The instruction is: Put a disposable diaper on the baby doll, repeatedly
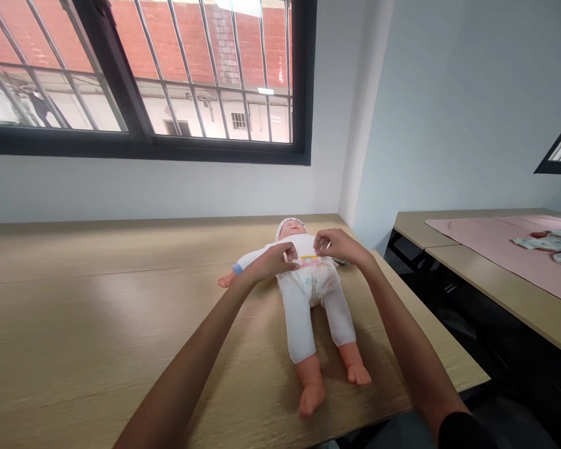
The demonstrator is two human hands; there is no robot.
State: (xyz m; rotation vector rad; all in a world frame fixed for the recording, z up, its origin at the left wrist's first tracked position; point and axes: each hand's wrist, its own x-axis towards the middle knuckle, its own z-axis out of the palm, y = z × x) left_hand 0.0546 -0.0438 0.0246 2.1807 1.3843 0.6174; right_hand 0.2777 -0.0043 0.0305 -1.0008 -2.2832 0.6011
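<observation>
A baby doll (298, 318) in white clothing and a white cap lies on its back on the wooden table, feet toward me. Around its hips is a white diaper (315, 282) with a coloured print and a yellow strip along the waist. My left hand (278, 259) is at the diaper's left waist edge, thumb and fingers closed in a pinch. On the other side, my right hand (337, 244) pinches at the right waist edge. The fingertips of both hands touch the diaper's waistband. Whatever lies directly under the fingers is hidden.
The wooden table (98, 324) extends far to the left and ends close to the doll's right side. Across a dark gap stands another table with a pink cloth (495, 243) and patterned baby clothes (554, 243). A barred window (215, 75) is in the wall behind.
</observation>
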